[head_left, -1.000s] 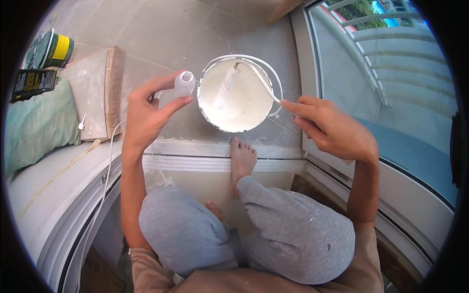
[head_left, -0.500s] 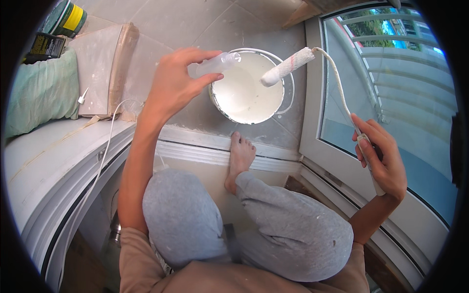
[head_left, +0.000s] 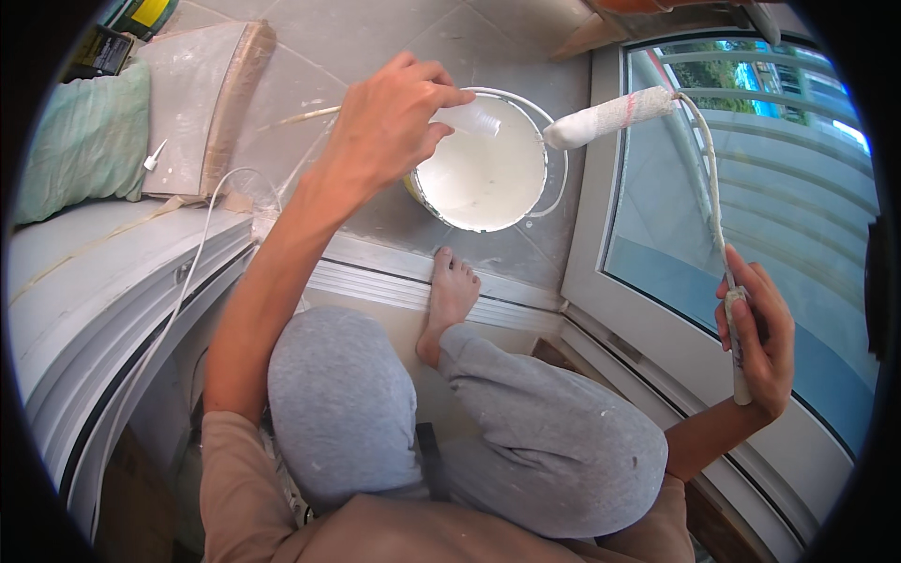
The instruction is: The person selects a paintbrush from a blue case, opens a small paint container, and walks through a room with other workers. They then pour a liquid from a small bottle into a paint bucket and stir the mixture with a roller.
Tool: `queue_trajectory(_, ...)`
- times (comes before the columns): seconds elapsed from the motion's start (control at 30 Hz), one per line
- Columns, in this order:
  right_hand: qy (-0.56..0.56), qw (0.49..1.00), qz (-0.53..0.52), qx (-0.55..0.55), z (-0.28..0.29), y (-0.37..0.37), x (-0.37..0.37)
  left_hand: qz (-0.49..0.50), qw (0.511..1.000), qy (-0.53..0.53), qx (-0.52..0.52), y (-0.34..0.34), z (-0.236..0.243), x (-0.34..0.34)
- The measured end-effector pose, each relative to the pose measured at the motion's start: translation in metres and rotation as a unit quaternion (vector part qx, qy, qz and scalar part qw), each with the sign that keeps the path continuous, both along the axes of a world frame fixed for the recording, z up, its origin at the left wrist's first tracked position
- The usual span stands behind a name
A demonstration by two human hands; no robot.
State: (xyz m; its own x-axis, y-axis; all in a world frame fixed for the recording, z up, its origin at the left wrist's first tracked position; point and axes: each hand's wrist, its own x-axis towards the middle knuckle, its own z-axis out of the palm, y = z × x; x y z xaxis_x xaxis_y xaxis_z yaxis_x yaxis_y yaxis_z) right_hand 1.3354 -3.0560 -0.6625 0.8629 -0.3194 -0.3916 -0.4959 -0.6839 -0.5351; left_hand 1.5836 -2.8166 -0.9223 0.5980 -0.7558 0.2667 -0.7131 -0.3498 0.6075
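My left hand [head_left: 389, 122] grips a small translucent plastic bottle [head_left: 476, 120], tilted with its neck pointing right over a white bucket [head_left: 484, 229]. White paint [head_left: 479, 183] fills the inside of that bucket, and its wire handle rests to the right. In my right hand [head_left: 762, 338], closed around the grip, is a paint roller [head_left: 631, 114]. Its bent metal rod rises to a small white sleeve held up to the right of the bucket, the rounded tip coated with paint. The fingers of my left hand partly hide the bottle.
A glazed door [head_left: 601, 216] stands close on the right. At left are a pale green sack [head_left: 80, 141], flat tiles or boards [head_left: 188, 103], a white nozzle [head_left: 154, 157] and a white cable [head_left: 192, 291]. A thin stick [head_left: 310, 115] lies behind my left wrist. My bare foot [head_left: 452, 291] is near the bucket.
The roller has moved right, away from above the bucket, towards the door. My left hand has shifted right and turned, bringing the bottle further over the paint.
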Motion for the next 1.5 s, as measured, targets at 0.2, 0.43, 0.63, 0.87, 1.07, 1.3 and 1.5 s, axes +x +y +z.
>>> queue_trajectory(0.2,-0.024,1.000,0.005,-0.006,0.003,0.002,-0.004,-0.033,0.998,0.043,-0.039,-0.010,0.000,0.000)
queue_trajectory(0.43,-0.030,0.999,0.006,-0.014,0.002,0.003,-0.007,-0.077,0.964,0.242,-0.079,-0.018,0.007,-0.005)
queue_trajectory(0.63,-0.045,0.999,-0.013,-0.018,-0.001,0.003,-0.012,-0.083,0.951,0.282,-0.092,-0.020,0.010,-0.007)
queue_trajectory(0.87,-0.052,0.998,-0.012,-0.030,0.000,0.002,-0.016,-0.079,0.947,0.288,-0.120,-0.024,0.011,-0.009)
queue_trajectory(1.07,-0.070,0.997,-0.030,-0.027,-0.001,0.004,-0.021,-0.099,0.940,0.300,-0.127,-0.024,0.014,-0.009)
queue_trajectory(1.3,-0.082,0.996,-0.022,-0.025,0.001,0.006,-0.024,-0.102,0.935,0.309,-0.141,-0.025,0.015,-0.011)
queue_trajectory(1.5,-0.092,0.995,-0.020,-0.030,0.005,0.005,-0.028,-0.099,0.932,0.316,-0.146,-0.025,0.014,-0.010)
